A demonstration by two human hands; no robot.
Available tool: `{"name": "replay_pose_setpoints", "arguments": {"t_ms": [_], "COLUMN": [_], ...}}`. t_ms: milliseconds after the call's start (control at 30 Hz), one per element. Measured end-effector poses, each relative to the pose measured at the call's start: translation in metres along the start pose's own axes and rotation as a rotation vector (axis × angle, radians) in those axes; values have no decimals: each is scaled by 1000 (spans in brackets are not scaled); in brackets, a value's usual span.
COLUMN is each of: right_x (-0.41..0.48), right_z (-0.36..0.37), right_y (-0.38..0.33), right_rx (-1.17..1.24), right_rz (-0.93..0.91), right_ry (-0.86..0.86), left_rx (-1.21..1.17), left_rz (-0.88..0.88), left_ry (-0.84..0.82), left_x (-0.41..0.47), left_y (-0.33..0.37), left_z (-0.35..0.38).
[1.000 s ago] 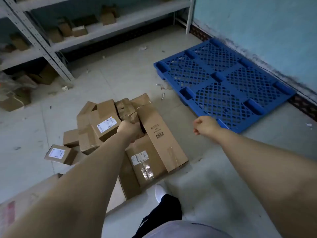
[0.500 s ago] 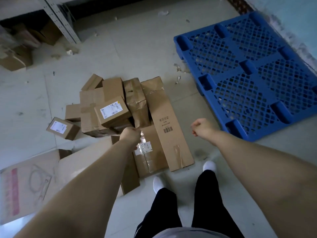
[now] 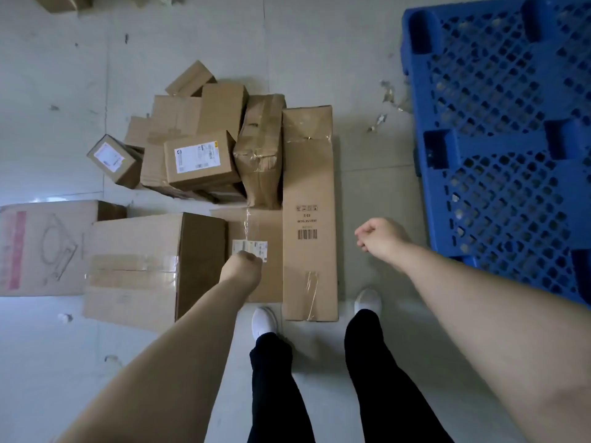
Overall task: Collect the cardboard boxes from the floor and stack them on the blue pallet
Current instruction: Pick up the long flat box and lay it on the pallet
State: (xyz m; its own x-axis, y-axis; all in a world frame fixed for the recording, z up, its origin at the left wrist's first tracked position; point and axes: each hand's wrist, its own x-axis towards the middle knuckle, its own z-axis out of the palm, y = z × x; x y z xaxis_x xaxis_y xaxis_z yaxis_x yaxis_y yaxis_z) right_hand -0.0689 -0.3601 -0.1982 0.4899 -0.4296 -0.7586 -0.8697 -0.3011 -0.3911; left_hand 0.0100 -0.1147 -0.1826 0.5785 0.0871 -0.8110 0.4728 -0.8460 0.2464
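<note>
Left hand point(image 3: 242, 266) shifted over labelled box point(image 3: 260, 223); piled boxes point(image 3: 201, 161) sealed.

The long flat box point(image 3: 309, 174) shows a barcode point(image 3: 307, 234); its print and other boxes' white labels point(image 3: 196, 156) are illegible.
</note>
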Motion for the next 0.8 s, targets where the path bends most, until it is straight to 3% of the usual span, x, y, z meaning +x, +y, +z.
{"name": "replay_pose_setpoints", "arguments": {"t_ms": [200,367,567,800], "right_x": [68,119,167,200], "right_z": [10,58,112,158], "right_y": [26,43,67,90], "right_rx": [-75,-71,-198,-333], "right_rz": [-9,-4,-29,-200], "right_ry": [-64,-138,-70,22], "left_rx": [-65,36,165,244], "left_rz": [-36,-21,-25,11], "left_ry": [-37,-22,-4,44], "left_x": [28,80,154,212], "left_y": [14,3,-16,-25], "left_z": [67,102,145,179]}}
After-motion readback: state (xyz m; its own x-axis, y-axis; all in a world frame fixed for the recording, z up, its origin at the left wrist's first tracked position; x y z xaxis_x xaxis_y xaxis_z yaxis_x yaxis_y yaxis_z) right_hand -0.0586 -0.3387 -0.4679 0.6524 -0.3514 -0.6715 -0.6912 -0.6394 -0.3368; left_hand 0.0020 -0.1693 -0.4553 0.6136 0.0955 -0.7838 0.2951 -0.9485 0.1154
